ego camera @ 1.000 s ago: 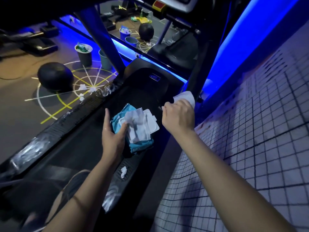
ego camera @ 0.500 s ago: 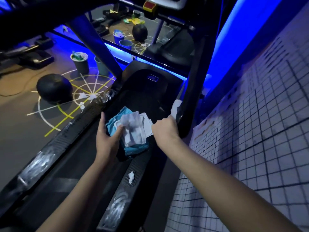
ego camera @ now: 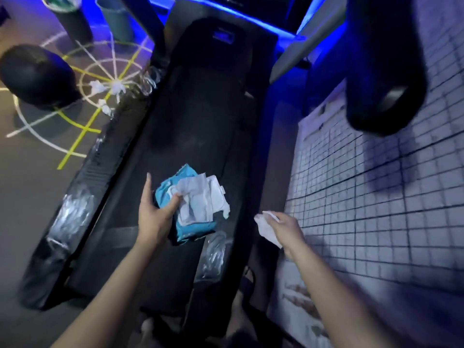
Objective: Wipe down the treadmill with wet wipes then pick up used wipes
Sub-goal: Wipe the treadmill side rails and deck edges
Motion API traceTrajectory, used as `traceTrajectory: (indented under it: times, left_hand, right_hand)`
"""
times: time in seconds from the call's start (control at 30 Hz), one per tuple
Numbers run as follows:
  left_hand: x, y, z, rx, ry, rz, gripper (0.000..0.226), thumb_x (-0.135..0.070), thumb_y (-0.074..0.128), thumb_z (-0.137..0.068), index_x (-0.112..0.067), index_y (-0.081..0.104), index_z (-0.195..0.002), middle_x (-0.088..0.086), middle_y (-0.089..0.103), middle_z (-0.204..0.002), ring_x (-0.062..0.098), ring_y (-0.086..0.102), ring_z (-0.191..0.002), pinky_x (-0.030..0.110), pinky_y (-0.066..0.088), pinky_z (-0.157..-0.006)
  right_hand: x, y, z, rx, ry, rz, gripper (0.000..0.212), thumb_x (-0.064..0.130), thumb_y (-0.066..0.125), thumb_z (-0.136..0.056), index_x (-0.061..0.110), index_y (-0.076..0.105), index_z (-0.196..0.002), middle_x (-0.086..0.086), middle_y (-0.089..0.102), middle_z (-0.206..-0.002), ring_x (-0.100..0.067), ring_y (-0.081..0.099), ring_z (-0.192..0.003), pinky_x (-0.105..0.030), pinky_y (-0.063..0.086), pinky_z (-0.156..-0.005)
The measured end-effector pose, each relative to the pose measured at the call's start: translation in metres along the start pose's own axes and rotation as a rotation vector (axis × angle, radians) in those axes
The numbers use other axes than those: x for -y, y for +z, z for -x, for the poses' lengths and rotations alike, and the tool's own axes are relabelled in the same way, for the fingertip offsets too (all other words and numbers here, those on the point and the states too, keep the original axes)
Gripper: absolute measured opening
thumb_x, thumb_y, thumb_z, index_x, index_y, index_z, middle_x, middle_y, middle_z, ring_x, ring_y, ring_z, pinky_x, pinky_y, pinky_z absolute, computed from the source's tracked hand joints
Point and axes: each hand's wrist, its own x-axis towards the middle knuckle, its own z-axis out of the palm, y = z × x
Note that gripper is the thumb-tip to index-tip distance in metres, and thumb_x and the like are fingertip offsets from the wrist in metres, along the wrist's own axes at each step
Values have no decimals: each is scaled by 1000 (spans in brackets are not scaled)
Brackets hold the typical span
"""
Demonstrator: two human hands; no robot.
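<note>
Left hand [ego camera: 155,217] grips the blue wet-wipe pack [ego camera: 187,209] over the treadmill belt [ego camera: 200,121]; right hand [ego camera: 283,229] pinches a wipe [ego camera: 266,228]. Crumpled used wipes [ego camera: 105,90] lie uncollected on the floor.

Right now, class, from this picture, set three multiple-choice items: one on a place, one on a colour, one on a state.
1. Where do the crumpled wipes lie? A on a shelf; B on the floor beside the treadmill; C in a bin.
2. The wipes pack is: A red; B yellow; C blue.
3. The right hand is: A flat and empty; B holding a white wipe; C pressing a button.
Answers: 1 B, they sit on the floor left of the treadmill; 2 C, a blue wrapper shows in the left hand; 3 B, the wipe shows in its grip.
</note>
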Motion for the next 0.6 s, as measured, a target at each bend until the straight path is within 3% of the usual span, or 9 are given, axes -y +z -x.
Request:
traceTrajectory:
  times: [0.1,0.17,0.2,0.27,0.33,0.43,0.53,0.6]
  left_hand:
    - [70,-26,-28,0,-108,-43,89,-16,76,-93,-14,22,-164,-12,42,-144,3,47,-128,-5,37,-87]
    - [114,-35,-41,-9,-184,-50,90,-22,80,-90,-13,27,-162,-4,53,-145,12,57,-126,19,45,-107]
    - [138,-38,-48,-23,-224,-56,82,-22,81,-89,-15,36,-157,-1,61,-136,14,63,-118,31,48,-109]
    - [189,-42,-60,-28,-306,-74,57,-18,84,-87,-24,55,-135,-2,71,-117,16,70,-101,40,54,-102]
    - [239,-43,-69,-55,-375,-110,50,-20,88,-82,-21,61,-124,1,76,-111,22,74,-99,46,58,-96]
    - [301,-36,-81,-100,-475,-116,42,-19,87,-79,-19,68,-116,3,78,-106,21,75,-93,46,61,-89]
    - [347,-22,-95,-135,-547,-84,36,-15,83,-82,-13,70,-116,7,78,-102,21,74,-83,37,59,-76]
    - [372,-16,-107,-120,-569,-58,33,-16,81,-85,-11,70,-115,9,77,-101,20,71,-76,34,55,-70]
  right_hand:
    - [-50,58,-30,68,106,-85,24,11,67,-97,13,70,-120,1,73,-112,6,66,-84,-6,47,-71]
    - [-83,97,-60,67,160,-104,24,13,66,-98,15,70,-122,0,73,-114,-3,66,-92,-15,49,-79]
    - [-100,115,-77,52,178,-98,23,15,65,-98,17,71,-121,1,73,-112,-8,65,-94,-20,48,-83]
    - [-133,145,-114,16,194,-71,23,15,61,-100,23,73,-117,2,73,-110,-13,65,-99,-27,50,-92]
    - [-160,168,-155,-31,173,-63,24,15,58,-101,26,75,-114,3,74,-113,-16,67,-105,-35,52,-102]
    - [-177,186,-211,-158,55,-69,27,17,55,-102,23,72,-122,5,72,-117,-15,66,-108,-32,51,-102]
    - [-178,195,-260,-349,-174,-38,28,17,53,-101,21,72,-122,4,72,-119,-13,65,-112,-29,48,-103]
    - [-182,200,-288,-391,-305,29,28,18,52,-102,19,71,-122,2,73,-121,-13,65,-112,-19,47,-100]
